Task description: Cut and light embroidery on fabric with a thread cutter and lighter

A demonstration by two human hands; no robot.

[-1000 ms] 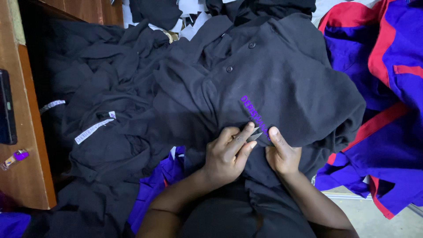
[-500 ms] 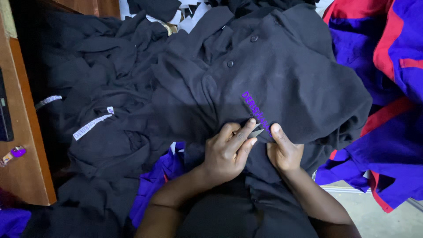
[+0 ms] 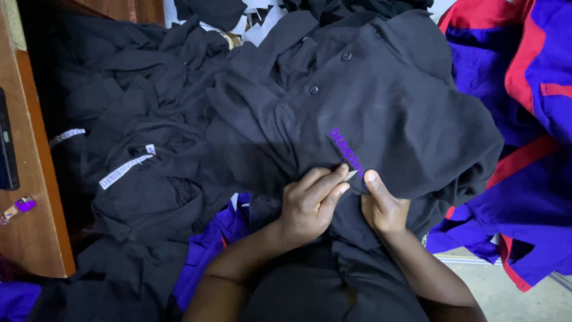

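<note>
Black knit polo shirt [image 3: 381,101], judged soft and limp, is pinched below its purple embroidery [image 3: 344,149] by left hand [image 3: 310,206], holding a small blade [image 3: 351,175], and right hand [image 3: 381,206].

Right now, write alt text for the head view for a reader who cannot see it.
Two bare hands, left hand and right hand, pinch a black polo shirt beside its purple embroidered lettering, a small pale tool tip between them. More black garments lie left, purple-and-red clothing right.
</note>
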